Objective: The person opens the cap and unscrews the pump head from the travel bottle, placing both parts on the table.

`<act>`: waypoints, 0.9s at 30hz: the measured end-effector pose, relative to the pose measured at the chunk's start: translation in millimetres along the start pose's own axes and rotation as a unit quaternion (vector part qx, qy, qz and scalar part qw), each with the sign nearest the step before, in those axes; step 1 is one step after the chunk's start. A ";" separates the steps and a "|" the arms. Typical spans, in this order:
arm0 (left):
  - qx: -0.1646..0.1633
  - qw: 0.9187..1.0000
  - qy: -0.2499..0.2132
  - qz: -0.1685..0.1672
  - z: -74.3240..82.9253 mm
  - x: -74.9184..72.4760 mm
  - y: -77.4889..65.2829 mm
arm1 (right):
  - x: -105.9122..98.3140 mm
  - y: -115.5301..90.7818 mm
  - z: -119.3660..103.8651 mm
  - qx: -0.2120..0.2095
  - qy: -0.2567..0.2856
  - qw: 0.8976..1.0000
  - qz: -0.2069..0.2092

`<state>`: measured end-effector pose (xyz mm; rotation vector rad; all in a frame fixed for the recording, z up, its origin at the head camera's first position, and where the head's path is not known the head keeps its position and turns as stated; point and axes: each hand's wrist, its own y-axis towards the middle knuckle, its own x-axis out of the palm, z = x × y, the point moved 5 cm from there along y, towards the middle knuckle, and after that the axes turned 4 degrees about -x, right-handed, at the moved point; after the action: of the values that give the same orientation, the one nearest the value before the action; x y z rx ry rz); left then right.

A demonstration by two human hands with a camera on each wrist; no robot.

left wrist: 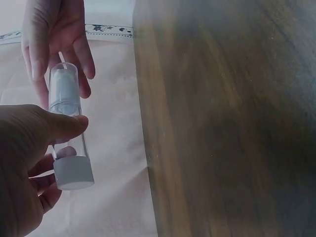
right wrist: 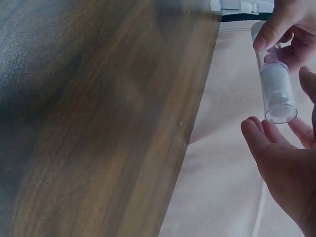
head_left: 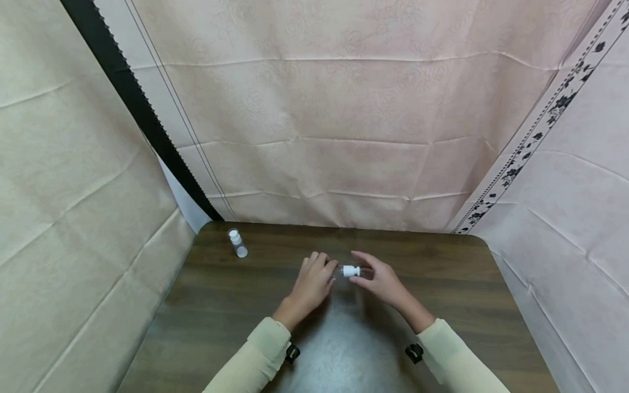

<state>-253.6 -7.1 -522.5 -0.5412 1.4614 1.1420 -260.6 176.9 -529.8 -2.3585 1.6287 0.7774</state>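
A slim clear bottle [head_left: 351, 271] lies roughly sideways above the table, gripped by my left hand [head_left: 310, 279]. In the left wrist view the left thumb presses across its clear body, with fingers curled behind. A white base [left wrist: 74, 174] sticks out below that hand, and a clear cap [left wrist: 64, 89] covers the white top at the other end. My right hand [head_left: 382, 279] is spread around the capped end, thumb and fingers apart. From the right wrist view, its fingertips [right wrist: 253, 127] are close to the cap's round end.
A second small bottle [head_left: 238, 243] with a white top is at the back left of the brown wooden table [head_left: 206, 316]. Pale cloth [head_left: 314, 109] hangs behind the table and along both sides. Dark wrist bands [head_left: 414, 353] show at the cuffs.
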 end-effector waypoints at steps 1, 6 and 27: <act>0.002 1.000 0.003 0.003 1.2 0.0 0.0 | 0.7 0.1 0.1 0.002 -0.001 1.000 0.000; 0.007 1.000 0.007 0.011 6.0 -0.4 -0.5 | 3.5 0.0 2.3 0.012 -0.014 1.000 0.005; 0.043 0.998 0.037 0.005 9.4 3.3 -7.4 | 4.3 -7.3 9.1 0.011 -0.029 0.998 0.047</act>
<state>-243.7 -1.1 -527.0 -0.5222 1.5710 1.0715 -255.7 180.0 -540.8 -2.2360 1.7246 0.8328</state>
